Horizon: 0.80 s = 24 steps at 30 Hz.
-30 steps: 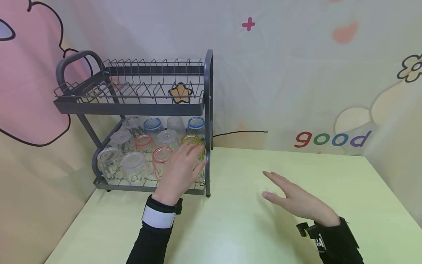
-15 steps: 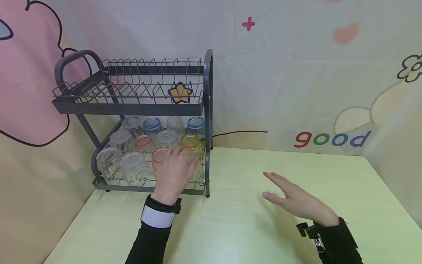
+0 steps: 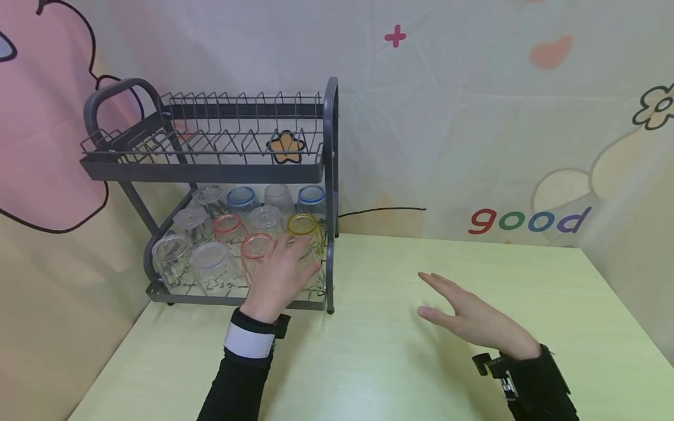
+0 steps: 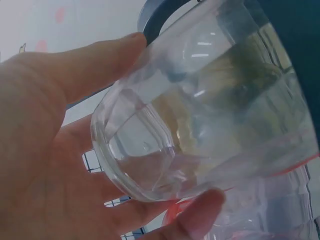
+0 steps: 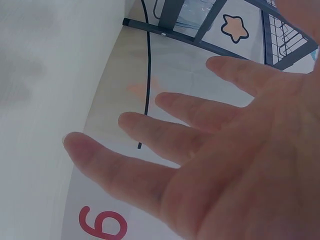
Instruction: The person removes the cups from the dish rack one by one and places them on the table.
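Observation:
My left hand (image 3: 281,270) reaches into the lower tier of a grey two-tier dish rack (image 3: 332,175) and grips a clear upturned glass (image 4: 200,115) at the front right corner. In the left wrist view my thumb (image 4: 100,65) lies on one side of the glass and a fingertip (image 4: 205,210) on the other. In the head view the hand hides most of that glass. Just behind it stands a yellow-rimmed glass (image 3: 303,225), and a red-rimmed glass (image 3: 254,248) is to its left. My right hand (image 3: 460,313) hovers flat over the table (image 3: 395,362), fingers straight, holding nothing.
Several more upturned glasses, clear, red-rimmed and blue-rimmed, fill the rack's lower tier. The upper tier (image 3: 205,169) is a wire plate holder with nothing in it. A black cable (image 3: 384,209) runs along the patterned wall behind. The table's right edge (image 3: 626,316) is near.
My left hand has slid a little left and back toward me and wrapped round the front-right glass, uncovering the yellow-rimmed glass. The right hand has barely moved.

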Each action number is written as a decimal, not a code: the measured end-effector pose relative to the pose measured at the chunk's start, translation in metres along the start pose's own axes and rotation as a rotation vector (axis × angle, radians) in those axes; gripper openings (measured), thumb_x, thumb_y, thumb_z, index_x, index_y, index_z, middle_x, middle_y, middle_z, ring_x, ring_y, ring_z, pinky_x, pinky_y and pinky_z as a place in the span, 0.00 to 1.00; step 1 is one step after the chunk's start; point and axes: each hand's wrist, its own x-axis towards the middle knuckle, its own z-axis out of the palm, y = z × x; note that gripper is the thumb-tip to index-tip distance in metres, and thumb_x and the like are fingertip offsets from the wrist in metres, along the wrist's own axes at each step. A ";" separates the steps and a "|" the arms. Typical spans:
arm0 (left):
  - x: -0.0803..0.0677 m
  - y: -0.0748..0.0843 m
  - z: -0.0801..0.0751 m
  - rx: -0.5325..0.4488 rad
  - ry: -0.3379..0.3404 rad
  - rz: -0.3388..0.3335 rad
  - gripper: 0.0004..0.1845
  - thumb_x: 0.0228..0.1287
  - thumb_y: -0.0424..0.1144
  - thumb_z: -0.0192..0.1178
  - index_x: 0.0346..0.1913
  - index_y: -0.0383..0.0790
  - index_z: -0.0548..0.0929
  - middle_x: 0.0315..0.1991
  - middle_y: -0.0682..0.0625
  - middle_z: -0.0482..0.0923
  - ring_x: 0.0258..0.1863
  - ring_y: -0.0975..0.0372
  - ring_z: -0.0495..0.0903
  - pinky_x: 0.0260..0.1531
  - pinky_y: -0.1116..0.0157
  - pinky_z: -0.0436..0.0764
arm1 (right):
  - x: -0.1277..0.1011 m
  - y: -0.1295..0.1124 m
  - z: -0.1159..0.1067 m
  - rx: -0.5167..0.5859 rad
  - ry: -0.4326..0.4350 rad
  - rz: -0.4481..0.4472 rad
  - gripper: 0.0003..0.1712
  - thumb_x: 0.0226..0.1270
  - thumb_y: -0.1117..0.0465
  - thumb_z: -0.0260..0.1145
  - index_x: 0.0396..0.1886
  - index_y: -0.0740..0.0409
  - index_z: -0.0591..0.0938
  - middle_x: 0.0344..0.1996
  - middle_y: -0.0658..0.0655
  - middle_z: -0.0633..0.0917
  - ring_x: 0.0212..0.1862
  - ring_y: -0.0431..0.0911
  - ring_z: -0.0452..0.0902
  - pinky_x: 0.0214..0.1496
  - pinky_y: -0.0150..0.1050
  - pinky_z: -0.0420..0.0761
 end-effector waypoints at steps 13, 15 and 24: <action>0.001 0.000 -0.016 -0.099 0.032 -0.018 0.30 0.60 0.47 0.70 0.63 0.37 0.77 0.59 0.35 0.72 0.57 0.41 0.72 0.49 0.40 0.76 | -0.007 -0.001 -0.017 0.023 0.043 -0.020 0.44 0.68 0.37 0.61 0.77 0.47 0.57 0.74 0.55 0.60 0.72 0.58 0.56 0.65 0.61 0.65; 0.000 0.000 -0.021 -0.105 0.049 -0.014 0.31 0.59 0.47 0.70 0.63 0.37 0.77 0.59 0.34 0.72 0.57 0.41 0.71 0.52 0.40 0.73 | -0.008 -0.001 -0.021 0.051 0.059 -0.020 0.44 0.67 0.38 0.62 0.77 0.44 0.57 0.74 0.52 0.60 0.71 0.58 0.59 0.63 0.60 0.69; -0.006 -0.001 -0.037 -0.226 0.041 -0.074 0.33 0.62 0.52 0.67 0.67 0.41 0.72 0.63 0.37 0.68 0.62 0.43 0.68 0.57 0.41 0.70 | -0.007 -0.011 -0.040 0.130 0.111 -0.010 0.45 0.63 0.40 0.67 0.76 0.29 0.55 0.74 0.45 0.60 0.68 0.56 0.65 0.58 0.57 0.75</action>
